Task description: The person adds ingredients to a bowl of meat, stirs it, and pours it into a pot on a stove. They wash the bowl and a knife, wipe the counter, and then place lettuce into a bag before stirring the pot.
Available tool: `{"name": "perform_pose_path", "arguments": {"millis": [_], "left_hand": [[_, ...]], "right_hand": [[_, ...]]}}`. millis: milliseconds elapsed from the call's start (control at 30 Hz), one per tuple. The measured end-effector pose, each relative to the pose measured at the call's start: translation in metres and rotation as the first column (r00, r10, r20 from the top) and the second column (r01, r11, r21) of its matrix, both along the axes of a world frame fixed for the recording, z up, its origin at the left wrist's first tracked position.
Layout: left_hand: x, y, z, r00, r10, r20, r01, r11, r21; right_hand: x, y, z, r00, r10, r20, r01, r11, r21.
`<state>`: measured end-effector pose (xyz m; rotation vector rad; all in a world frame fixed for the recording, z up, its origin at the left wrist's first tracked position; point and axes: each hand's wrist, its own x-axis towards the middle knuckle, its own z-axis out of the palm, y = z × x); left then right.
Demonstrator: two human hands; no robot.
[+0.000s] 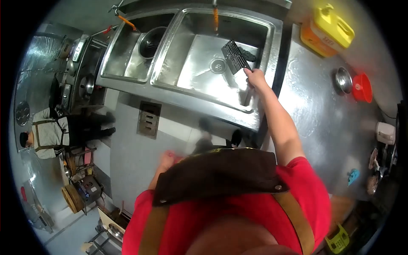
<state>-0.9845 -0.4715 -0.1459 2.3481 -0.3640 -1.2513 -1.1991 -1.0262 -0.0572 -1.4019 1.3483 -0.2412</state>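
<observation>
My right hand (255, 78) reaches over the large sink basin (195, 51), its fingers closed on one corner of a black slotted plate (233, 57). The plate is flat and rectangular, with rows of narrow openings, and it tilts above the basin floor to the right of the round drain (218, 65). Behind the plate lies a dark, rough-textured piece (247, 54), partly covered by it. My left hand (167, 159) hangs low beside the dark apron (216, 178), away from the sink, and motion smears its fingers.
A smaller basin on the left holds a round metal bowl (152, 42). On the right-hand steel counter (310, 97) stand a yellow jug (328, 32), a metal bowl (342, 80) and a red container (362, 87). Another person (51, 131) works at the far left. A slotted floor drain (148, 119) lies below the sink.
</observation>
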Motion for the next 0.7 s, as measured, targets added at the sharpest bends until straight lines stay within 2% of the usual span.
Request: {"name": "perform_pose_path", "arguments": {"millis": [33, 67, 100, 133, 200, 267, 333, 400, 433, 533, 600, 667, 700], "left_hand": [[-0.004, -0.004, 0.018, 1.0, -0.002, -0.026, 0.003, 1.0, 0.016], [0.0, -0.008, 0.029, 0.999, -0.006, -0.052, 0.007, 1.0, 0.027], [0.014, 0.0, 0.012, 0.994, -0.108, -0.025, 0.109, 0.992, 0.066], [0.031, 0.012, -0.003, 0.984, -0.083, -0.159, 0.091, 0.995, 0.044], [0.059, 0.033, -0.029, 0.969, -0.235, -0.07, 0.235, 0.972, -0.004], [0.09, 0.031, -0.027, 0.909, -0.412, 0.054, 0.415, 0.909, -0.049], [0.112, 0.017, -0.011, 0.941, -0.329, 0.077, 0.334, 0.94, -0.069], [0.139, 0.002, 0.007, 0.999, 0.034, -0.002, -0.034, 0.999, -0.029], [0.155, 0.018, -0.02, 0.988, 0.152, -0.027, -0.154, 0.972, -0.179], [0.184, -0.018, 0.024, 0.929, 0.33, -0.169, -0.348, 0.933, -0.09], [0.192, -0.026, 0.027, 0.912, 0.358, -0.2, -0.387, 0.913, -0.131], [0.196, -0.018, 0.017, 0.876, 0.42, -0.237, -0.46, 0.875, -0.148], [0.197, -0.016, 0.013, 0.891, 0.398, -0.216, -0.433, 0.889, -0.147]], "right_hand": [[0.016, -0.006, -0.012, 0.999, -0.036, 0.03, 0.033, 0.994, 0.1], [0.033, -0.011, -0.019, 0.999, -0.017, -0.042, 0.019, 0.999, 0.044], [0.052, -0.017, -0.024, 0.994, -0.005, -0.114, 0.004, 1.0, -0.015], [0.068, -0.019, -0.031, 0.981, 0.004, -0.193, -0.017, 0.998, -0.065], [0.089, -0.028, -0.05, 0.922, 0.085, -0.378, -0.184, 0.954, -0.235], [0.111, -0.033, -0.072, 0.979, 0.027, -0.2, -0.042, 0.997, -0.07], [0.13, -0.029, -0.092, 0.993, -0.115, 0.002, 0.114, 0.982, 0.15], [0.151, -0.017, -0.1, 0.97, -0.231, 0.071, 0.195, 0.922, 0.334], [0.162, -0.01, -0.115, 0.956, -0.273, 0.104, 0.212, 0.894, 0.395], [0.179, 0.005, -0.168, 0.874, -0.457, 0.165, 0.285, 0.757, 0.588], [0.191, 0.015, -0.182, 0.901, -0.429, 0.067, 0.295, 0.718, 0.63], [0.197, 0.019, -0.173, 0.968, -0.25, 0.03, 0.219, 0.896, 0.386], [0.2, 0.022, -0.166, 0.987, -0.159, -0.01, 0.156, 0.953, 0.258]]}}
